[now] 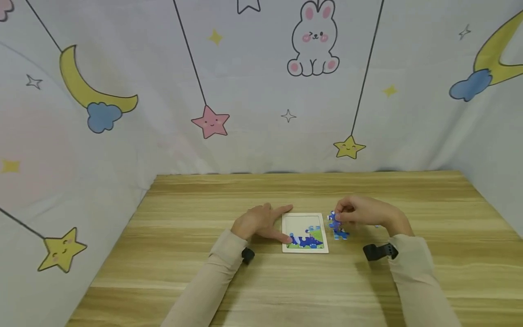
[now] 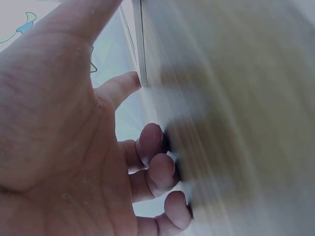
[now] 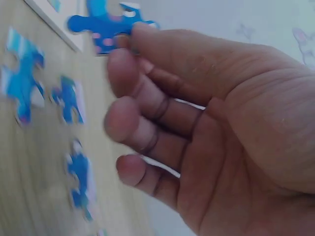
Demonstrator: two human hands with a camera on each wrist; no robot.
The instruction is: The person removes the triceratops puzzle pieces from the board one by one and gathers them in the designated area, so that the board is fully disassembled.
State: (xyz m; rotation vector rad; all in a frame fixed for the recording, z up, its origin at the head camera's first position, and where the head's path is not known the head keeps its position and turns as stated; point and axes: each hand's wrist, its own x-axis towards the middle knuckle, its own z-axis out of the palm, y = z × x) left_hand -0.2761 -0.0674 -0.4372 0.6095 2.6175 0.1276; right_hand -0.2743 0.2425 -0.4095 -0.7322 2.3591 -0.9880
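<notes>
A square puzzle board (image 1: 325, 231) with a pale rim lies on the table, its lower part filled with joined blue and green pieces (image 1: 305, 241). My left hand (image 1: 258, 221) rests at the board's left side, thumb near its lower left and index finger by the top left corner. In the left wrist view the other fingertips (image 2: 162, 169) touch the wood. Just right of the board, my right hand (image 1: 365, 213) pinches a blue jigsaw piece (image 3: 101, 24) with pink dots between thumb and index finger, raised above the table.
Loose blue jigsaw pieces lie under and beside the right hand: one with light stripes (image 3: 23, 73), a smaller one (image 3: 70, 101) and a long one (image 3: 81, 177). The wooden table (image 1: 196, 204) ends at a printed cloth backdrop (image 1: 253, 154).
</notes>
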